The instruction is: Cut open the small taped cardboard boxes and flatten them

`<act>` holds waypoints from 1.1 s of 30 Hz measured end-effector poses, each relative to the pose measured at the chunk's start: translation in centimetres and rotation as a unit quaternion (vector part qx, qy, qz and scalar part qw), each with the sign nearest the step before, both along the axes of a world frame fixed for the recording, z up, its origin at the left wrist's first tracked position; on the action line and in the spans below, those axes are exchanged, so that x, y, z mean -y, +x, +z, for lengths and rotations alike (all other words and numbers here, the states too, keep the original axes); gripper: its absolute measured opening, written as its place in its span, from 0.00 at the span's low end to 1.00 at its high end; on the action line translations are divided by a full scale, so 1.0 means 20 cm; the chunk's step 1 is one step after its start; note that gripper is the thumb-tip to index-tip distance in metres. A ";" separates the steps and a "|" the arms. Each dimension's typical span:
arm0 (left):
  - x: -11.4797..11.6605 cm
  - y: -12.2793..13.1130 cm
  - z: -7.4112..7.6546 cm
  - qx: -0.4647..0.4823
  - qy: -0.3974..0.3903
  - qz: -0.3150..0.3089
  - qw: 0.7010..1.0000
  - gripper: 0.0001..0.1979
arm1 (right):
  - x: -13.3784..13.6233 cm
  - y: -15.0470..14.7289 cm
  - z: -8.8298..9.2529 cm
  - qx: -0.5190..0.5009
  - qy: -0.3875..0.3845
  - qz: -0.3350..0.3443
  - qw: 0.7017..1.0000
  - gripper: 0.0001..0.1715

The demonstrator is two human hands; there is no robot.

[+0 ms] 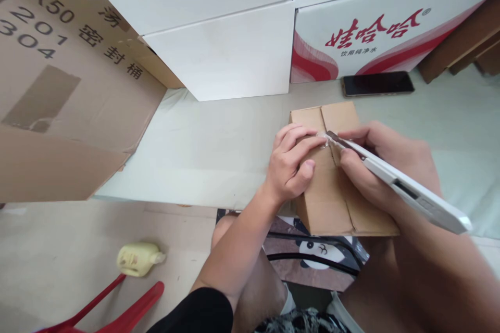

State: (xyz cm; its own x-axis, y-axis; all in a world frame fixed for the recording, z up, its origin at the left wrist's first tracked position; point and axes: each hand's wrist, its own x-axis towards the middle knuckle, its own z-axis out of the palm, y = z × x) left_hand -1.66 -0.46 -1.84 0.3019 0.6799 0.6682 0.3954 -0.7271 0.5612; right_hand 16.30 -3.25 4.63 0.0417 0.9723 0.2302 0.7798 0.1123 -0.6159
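Note:
A small brown cardboard box [322, 203] sits near the table's front edge, a seam running along its top. My left hand [291, 161] rests on its left part, fingers stretched over the top and thumb apart. Its fingertips touch a crumpled piece of clear tape [324, 140] at the seam. My right hand [375, 158] is closed around a white utility knife [406, 187] with a dark front end. The knife's tip meets the seam beside the tape, and its handle slants back to the lower right.
White cartons [234, 52] stand along the back, one with red lettering. A black phone [378, 84] lies before them on the pale table [203, 156]. A large brown carton [70, 83] fills the left. Below are a yellow bottle [138, 259] and a red plastic piece [136, 304].

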 end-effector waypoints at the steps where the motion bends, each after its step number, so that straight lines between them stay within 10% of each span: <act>1: 0.00 0.00 0.00 -0.007 -0.001 0.005 1.000 0.28 | 0.00 0.00 0.00 -0.002 0.001 0.003 1.000 0.12; 24: 0.00 0.00 -0.01 0.008 -0.001 -0.003 1.000 0.26 | 0.00 0.01 0.00 -0.011 0.035 0.038 0.999 0.12; 33: -0.01 -0.01 -0.01 -0.003 -0.012 0.002 1.000 0.26 | 0.00 -0.01 0.05 -0.170 -0.056 -0.025 0.983 0.09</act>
State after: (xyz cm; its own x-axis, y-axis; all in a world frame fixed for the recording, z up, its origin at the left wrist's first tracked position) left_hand -1.78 -0.36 -2.07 0.3019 0.6973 0.6501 0.4019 -0.7115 0.5764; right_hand 16.11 -3.34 5.56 0.1465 0.9855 0.0852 0.5293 -0.0054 -0.8484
